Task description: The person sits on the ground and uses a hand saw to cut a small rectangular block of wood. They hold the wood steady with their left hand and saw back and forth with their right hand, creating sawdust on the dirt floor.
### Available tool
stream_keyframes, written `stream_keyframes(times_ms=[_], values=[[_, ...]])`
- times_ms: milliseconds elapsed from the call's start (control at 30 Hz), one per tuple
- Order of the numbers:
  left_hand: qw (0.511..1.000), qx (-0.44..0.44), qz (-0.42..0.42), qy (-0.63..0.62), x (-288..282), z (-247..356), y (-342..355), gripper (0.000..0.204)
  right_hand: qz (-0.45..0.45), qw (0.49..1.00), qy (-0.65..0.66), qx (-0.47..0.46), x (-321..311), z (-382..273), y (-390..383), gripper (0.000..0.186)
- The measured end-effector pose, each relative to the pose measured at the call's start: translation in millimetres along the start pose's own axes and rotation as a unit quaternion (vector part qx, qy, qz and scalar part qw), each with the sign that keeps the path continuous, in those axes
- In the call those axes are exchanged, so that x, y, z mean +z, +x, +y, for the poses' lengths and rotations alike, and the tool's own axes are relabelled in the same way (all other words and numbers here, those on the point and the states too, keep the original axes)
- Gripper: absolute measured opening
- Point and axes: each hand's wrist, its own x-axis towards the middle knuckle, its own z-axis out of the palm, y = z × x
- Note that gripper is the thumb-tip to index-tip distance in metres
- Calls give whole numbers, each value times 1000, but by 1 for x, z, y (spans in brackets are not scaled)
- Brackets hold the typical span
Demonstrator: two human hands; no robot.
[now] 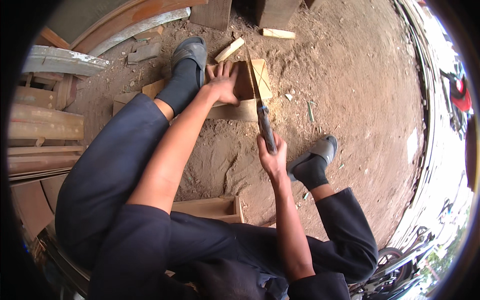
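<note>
My right hand [274, 156] is closed round the dark handle of a hand saw [253, 75]. The saw's blade points away from me and lies along the right end of a wooden block [232, 111]. On the block's top my left hand [223, 84] lies with its fingers spread, a little left of the blade. My left foot, in a grey sandal [190, 52], rests by the block's left part. Just right of the blade is a pale piece of wood [262, 79] with crossed dark lines. Whether the blade has cut into the block I cannot tell.
Pale offcuts [279, 33] lie on the dirt ground beyond the block. Stacked boards [47, 122] line the left side, and a wooden frame [207, 208] sits between my legs. My right sandal [322, 150] is at the right. A bicycle [400, 262] shows at the lower right.
</note>
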Motion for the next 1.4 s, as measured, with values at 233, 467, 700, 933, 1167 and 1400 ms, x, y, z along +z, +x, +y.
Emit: stream_keyframes(times_ms=[233,467,700,933,1167,1400], values=[[999,6,9,-47,-3,3,-11,129,12,1000,0,2,0,32,-43,21],[999,-2,23,-22,15,-5,4,118,-16,999,-3,45,14,-25,13,25],[1000,-1,20,7,1,5,-6,146,11,1000,6,28,1,-6,-29,18],[999,1,53,7,8,1,-6,148,-9,995,-11,101,-10,-66,-8,22],[976,6,217,-18,34,6,-1,82,-17,989,-14,143,-40,-89,-52,22],[946,-64,303,-95,41,10,19,70,-28,991,-33,129,-23,-90,-24,19]])
